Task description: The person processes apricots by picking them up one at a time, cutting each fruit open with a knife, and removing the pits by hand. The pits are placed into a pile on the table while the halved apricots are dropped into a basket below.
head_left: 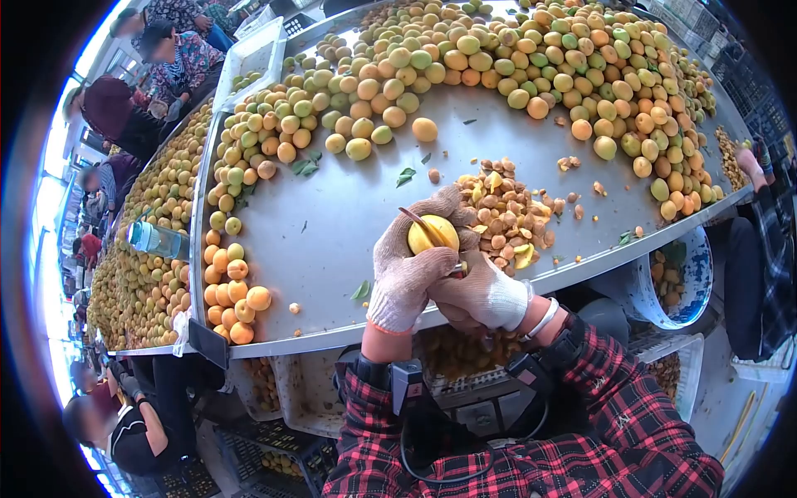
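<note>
In the head view, my left hand, in a knitted glove, is wrapped round a yellow apricot above the metal table. A thin, curved brown strip, like a narrow blade, lies across the fruit; its other end is hidden. My right hand, gloved too, is closed and pressed against the left. A small reddish bit shows between the hands, but what the right fingers hold is mostly covered. Just beyond them sits a heap of apricot stones with scraps of yellow flesh.
Piled apricots line the table's far side; a smaller group is at left. A white bucket stands at right, crates below. A bottle rests on the left-hand pile. Other people stand at left; one sits at right.
</note>
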### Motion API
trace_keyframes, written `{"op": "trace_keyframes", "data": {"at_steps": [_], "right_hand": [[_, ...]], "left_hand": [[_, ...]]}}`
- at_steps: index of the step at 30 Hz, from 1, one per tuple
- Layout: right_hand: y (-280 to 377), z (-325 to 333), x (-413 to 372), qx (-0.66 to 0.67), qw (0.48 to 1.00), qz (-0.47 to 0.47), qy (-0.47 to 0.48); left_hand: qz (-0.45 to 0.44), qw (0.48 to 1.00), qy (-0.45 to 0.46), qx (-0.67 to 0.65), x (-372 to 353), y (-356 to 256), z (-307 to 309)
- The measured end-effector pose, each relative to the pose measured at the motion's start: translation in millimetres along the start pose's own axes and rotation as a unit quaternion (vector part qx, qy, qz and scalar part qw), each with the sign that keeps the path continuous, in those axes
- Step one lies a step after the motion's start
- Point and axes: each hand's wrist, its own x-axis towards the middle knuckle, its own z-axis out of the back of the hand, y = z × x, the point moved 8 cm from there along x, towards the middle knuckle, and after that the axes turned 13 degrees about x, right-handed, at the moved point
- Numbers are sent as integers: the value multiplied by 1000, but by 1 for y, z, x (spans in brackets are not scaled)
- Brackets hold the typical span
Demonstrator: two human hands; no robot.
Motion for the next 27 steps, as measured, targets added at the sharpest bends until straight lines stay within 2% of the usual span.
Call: {"op": "trace_keyframes", "data": {"at_steps": [2, 3, 5, 6, 7, 9, 10, 11, 13, 14, 16, 17, 18, 19, 20, 21, 22, 23, 24, 25, 26, 27], "right_hand": [[-10, 2, 0, 16, 998, -59, 9], [-9, 4, 2, 16, 998, -59, 10], [-4, 11, 7, -102, 993, -58, -2], [4, 11, 7, -138, 989, -56, -2], [-3, 18, 11, -139, 989, -56, -2], [17, 9, 13, -292, 943, 148, 63], [15, 21, 7, -356, 925, 121, 63], [17, 22, 7, -356, 924, 121, 63], [31, 44, 8, -162, 975, 144, -53], [33, 51, 4, -58, 993, 48, -87], [46, 54, 7, -47, 994, 88, -53], [51, 52, 6, -53, 991, 112, -41], [46, 53, 10, -51, 991, 113, -44], [41, 53, 15, -33, 987, 152, -30], [38, 53, 19, -16, 981, 191, -16], [33, 57, 22, -15, 981, 191, -16], [44, 49, 16, -106, 945, 309, 24], [55, 34, 4, -194, 885, 419, 64], [55, 32, 3, -193, 885, 418, 66], [42, 40, 14, -117, 946, 299, 38], [27, 46, 20, -38, 984, 173, 8], [29, 43, 19, -37, 984, 174, 8]], "left_hand": [[-2, 999, 10, -42, 0, -4, -5], [-3, 999, 10, -41, 0, -3, -8], [-43, 996, -73, 27, 2, -4, 1], [-43, 996, -73, 26, 4, 0, 4], [-74, 990, -117, -10, 5, 0, 16], [-142, 970, -174, -99, 5, -10, 38], [-153, 964, -190, -104, 5, -13, 50], [-166, 958, -207, -110, 3, -18, 57], [-153, 959, -217, -98, 0, -19, 53], [-149, 971, -185, 32, 0, -22, 36], [-142, 954, -117, 238, -1, -20, 3], [-141, 935, -85, 314, -1, -17, -10], [-176, 901, -43, 393, 0, -15, -21], [-176, 902, -40, 393, 1, -11, -21], [-218, 874, -41, 433, 0, -14, -25], [-260, 842, -43, 471, -3, -18, -30], [-300, 807, -46, 507, -7, -21, -34], [-299, 807, -47, 508, -7, -24, -34], [-321, 736, -83, 590, -12, -32, -38], [-338, 656, -118, 665, -16, -37, -41], [-338, 655, -118, 665, -15, -35, -40], [-346, 666, -123, 650, -14, -32, -37]]}}
